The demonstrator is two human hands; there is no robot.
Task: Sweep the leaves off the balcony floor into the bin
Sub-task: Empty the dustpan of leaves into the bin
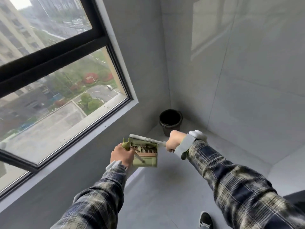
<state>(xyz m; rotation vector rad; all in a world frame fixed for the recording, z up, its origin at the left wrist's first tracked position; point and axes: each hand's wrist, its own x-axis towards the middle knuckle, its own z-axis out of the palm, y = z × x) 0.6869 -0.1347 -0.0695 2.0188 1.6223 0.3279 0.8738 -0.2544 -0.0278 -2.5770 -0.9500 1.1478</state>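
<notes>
Left hand (pixel 121 156) grips the green plastic dustpan (pixel 146 161) by its green handle, fingers curled tight round it, back of the hand towards the camera. The dustpan is held up off the pale grey tiled balcony floor (pixel 165 187), open side facing up. A small pile of dry green-brown leaves (pixel 145 147) lies inside at its far end, just beyond the row of comb teeth (pixel 146 152).

Right hand (pixel 175 140) is a closed fist round the light grey broom handle (pixel 145 138), fingers wrapped together. The handle runs left from the fist across the far edge of the dustpan, just above the leaves. Broom head not visible.

The dark round plastic bin (pixel 170 129) stands on the floor in the far corner, beyond the right hand, open top; contents too dark to tell. Dustpan is near the bin but not over it.

Both arms in dark plaid sleeves; a grey strap (pixel 184 146) on the right wrist with a white device (pixel 198 134) on it. A large black-framed window (pixel 49 80) is on the left, grey tiled wall (pixel 247 80) on the right. A black shoe (pixel 205 219) at the near edge.
</notes>
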